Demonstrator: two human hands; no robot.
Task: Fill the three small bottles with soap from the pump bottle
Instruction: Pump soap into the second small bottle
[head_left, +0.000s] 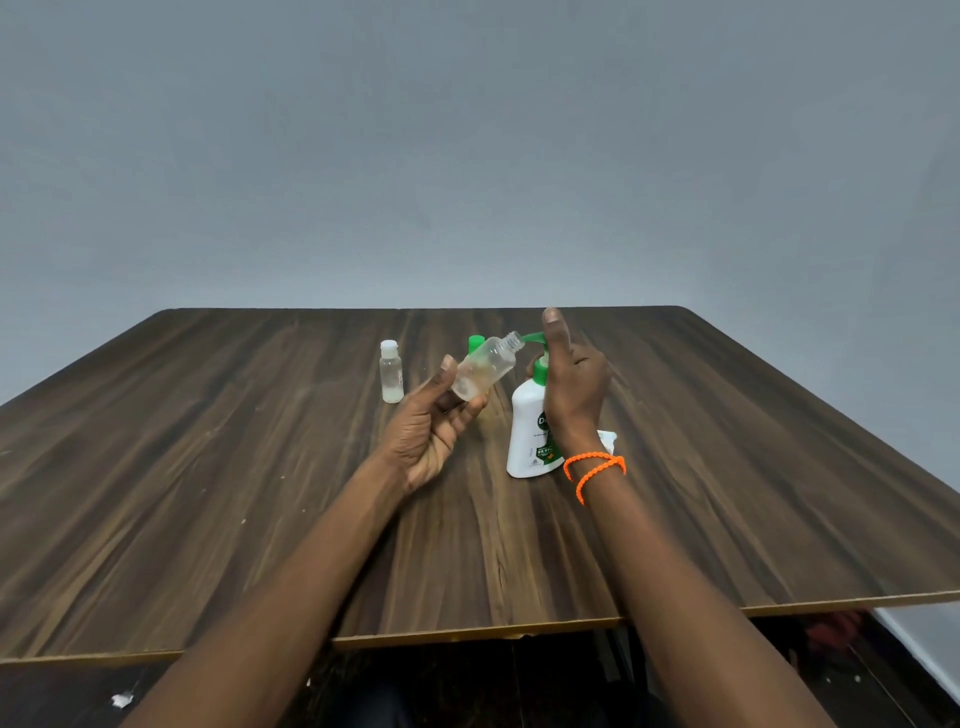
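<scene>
My left hand (431, 431) holds a clear uncapped small bottle (485, 369) by its base, above the table. The bottle is tilted, its open neck pointing up and right, close to the green nozzle (531, 338) of the white pump bottle (525, 434). The pump bottle stands upright on the wooden table (208, 493). My right hand (574, 395) is wrapped around its green pump head from the right, thumb pointing up and fingers curled behind it. A second small clear bottle (390, 371) with a white cap stands to the left. A green cap (475, 342) shows behind the held bottle; what it sits on is hidden.
A small white object (609, 439) lies on the table behind my right wrist, mostly hidden. An orange bracelet (595, 467) circles that wrist. The table's near edge (467, 631) runs below my forearms, and a grey wall stands just past the far edge.
</scene>
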